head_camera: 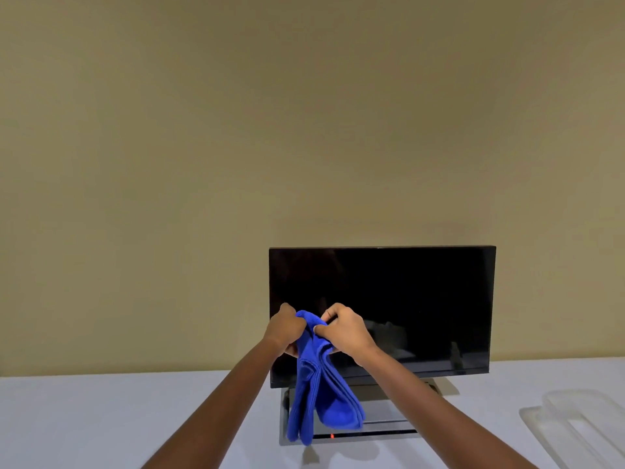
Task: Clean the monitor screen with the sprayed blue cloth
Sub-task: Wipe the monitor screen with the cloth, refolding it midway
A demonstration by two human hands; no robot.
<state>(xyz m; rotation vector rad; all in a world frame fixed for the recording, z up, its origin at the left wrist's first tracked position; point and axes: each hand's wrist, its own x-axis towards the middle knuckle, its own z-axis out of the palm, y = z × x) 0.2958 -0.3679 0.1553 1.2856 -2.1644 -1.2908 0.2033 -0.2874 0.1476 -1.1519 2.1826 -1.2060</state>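
The fingers [329, 313] of the right hand [345, 328] are curled inward and pinch the top fold of the blue cloth [321, 394] against the thumb. The left hand [285, 328] is clenched round the same bunched edge just beside it, so both hands grasp the cloth and their knuckles nearly meet. From that shared grip the cloth hangs in loose, doubled folds. Its lower ends dangle in front of the stand [372, 421], and it cannot be told whether they brush it. Nor can it be seen whether the fabric is damp.

The hands are raised before the lower left corner of the monitor screen [406, 299], which stands upright on the white table [101, 418] against a plain beige wall [236, 130]. The cloth appears to be held in front of the glass, not pressed flat to it. The glass is dark and glossy, with faint reflections and no visible wipe marks or wet streaks. A small red light [332, 435] glows at the front of the stand, and a clear plastic tray [575, 424] lies on the table, well apart to the right.

By this evidence the task is at its start. The cloth is in hand and seems to be getting gathered into a pad, while the wiping itself, across the whole screen, looks not yet begun.
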